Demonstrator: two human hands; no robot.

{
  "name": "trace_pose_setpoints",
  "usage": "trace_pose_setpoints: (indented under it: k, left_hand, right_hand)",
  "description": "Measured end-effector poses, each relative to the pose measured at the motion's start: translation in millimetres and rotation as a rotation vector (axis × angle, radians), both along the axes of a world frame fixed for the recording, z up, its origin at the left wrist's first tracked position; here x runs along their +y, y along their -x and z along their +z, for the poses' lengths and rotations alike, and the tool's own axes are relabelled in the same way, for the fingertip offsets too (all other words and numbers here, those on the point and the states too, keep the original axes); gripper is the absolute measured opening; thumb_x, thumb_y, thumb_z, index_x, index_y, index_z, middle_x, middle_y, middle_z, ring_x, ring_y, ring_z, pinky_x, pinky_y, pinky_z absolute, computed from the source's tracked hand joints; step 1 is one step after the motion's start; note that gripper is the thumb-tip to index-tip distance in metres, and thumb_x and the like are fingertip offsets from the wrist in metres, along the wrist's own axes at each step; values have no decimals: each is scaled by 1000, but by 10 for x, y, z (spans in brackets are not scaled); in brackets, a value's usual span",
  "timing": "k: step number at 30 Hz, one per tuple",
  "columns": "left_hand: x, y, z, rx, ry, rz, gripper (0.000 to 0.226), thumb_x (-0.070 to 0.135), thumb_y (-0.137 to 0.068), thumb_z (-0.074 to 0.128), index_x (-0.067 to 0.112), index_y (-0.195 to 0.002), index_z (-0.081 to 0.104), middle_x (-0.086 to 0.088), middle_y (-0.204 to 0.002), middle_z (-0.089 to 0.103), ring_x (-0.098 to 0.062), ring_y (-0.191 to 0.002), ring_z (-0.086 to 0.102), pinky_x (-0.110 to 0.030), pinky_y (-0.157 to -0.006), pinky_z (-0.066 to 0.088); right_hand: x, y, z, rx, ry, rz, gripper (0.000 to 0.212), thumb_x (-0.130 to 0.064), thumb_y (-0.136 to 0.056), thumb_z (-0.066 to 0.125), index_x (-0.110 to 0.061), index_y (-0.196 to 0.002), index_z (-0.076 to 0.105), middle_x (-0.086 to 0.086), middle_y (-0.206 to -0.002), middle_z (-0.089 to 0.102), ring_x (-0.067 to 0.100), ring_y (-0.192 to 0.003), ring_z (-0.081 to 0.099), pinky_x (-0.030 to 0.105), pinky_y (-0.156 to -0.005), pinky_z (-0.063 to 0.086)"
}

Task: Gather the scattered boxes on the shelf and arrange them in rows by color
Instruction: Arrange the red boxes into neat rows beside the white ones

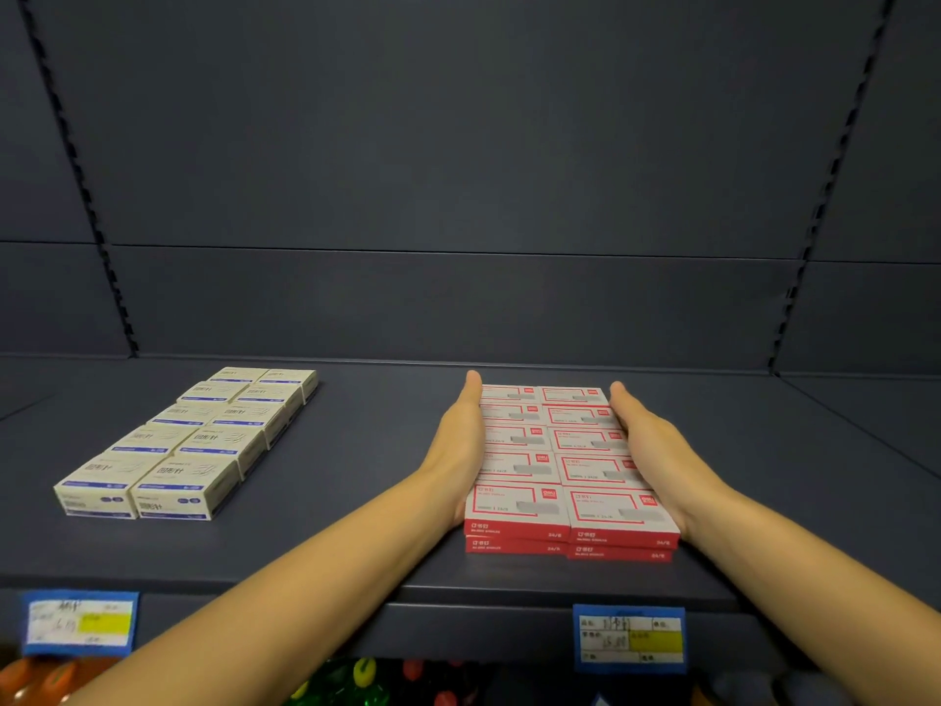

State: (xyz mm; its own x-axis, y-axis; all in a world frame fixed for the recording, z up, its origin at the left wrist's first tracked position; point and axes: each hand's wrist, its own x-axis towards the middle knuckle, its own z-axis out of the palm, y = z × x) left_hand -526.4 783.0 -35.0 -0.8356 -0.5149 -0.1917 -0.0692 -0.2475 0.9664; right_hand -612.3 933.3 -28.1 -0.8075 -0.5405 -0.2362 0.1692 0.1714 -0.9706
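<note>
Several red and white boxes (560, 450) lie in two columns on the dark shelf (382, 450), stacked two high at the front. My left hand (461, 440) is pressed flat against the left side of this block. My right hand (652, 440) is pressed flat against its right side. Both palms face inward with the fingers straight and together. To the far left, several beige boxes with blue stripes (198, 440) sit in two neat columns, apart from both hands.
Two blue price labels (79, 624) (629, 639) hang on the shelf's front edge. Colourful items (366, 680) show on the level below. The dark back panel (458, 196) rises behind, with slotted uprights at both sides.
</note>
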Motion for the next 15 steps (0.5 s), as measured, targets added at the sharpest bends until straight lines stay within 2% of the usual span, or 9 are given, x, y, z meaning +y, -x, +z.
trace_pose_setpoints:
  k: [5,8,11,12,13,15]
  left_hand:
    - [179,54,41,11,-34,-63,53,53,-95,25,18,-82,62,-1,-58,72,-19,-50,69,-25,-40,53]
    - [207,38,73,18,-10,-67,54,55,-94,24,19,-83,62,0,-59,72,-18,-52,69,-24,-43,54]
    - [218,-26,106,23,32,-111,57,56,-94,21,19,-84,63,0,-66,74,-17,-59,71,-26,-53,58]
    - [218,-46,113,31,53,-131,58,57,-94,19,19,-89,63,0,-74,74,-16,-67,71,-28,-62,58]
    - [215,-79,131,42,102,-134,57,57,-94,18,21,-96,63,2,-87,73,-14,-77,70,-29,-75,55]
    - [149,-193,186,75,248,-75,52,55,-95,18,26,-116,55,9,-115,63,-9,-106,60,-30,-101,36]
  right_hand:
    - [204,-25,61,-12,-13,-19,43,-52,-94,34,-19,-92,61,2,-58,71,18,-50,69,25,-46,54]
    - [242,-86,97,35,-55,-10,44,-53,-93,33,-18,-91,60,1,-55,70,17,-48,68,22,-42,53]
    - [229,-173,180,112,-82,1,41,-53,-94,30,-24,-90,59,-4,-58,70,12,-49,67,21,-44,51]
    - [218,-207,233,127,-64,-6,42,-53,-94,29,-24,-99,58,-9,-69,70,10,-58,67,21,-52,49]
    - [202,-224,286,156,-43,-28,49,-54,-94,27,-20,-118,54,-12,-90,68,11,-76,67,20,-63,46]
    - [160,-247,389,293,-50,-76,61,-58,-93,24,-22,-143,31,-7,-135,49,14,-120,49,25,-92,37]
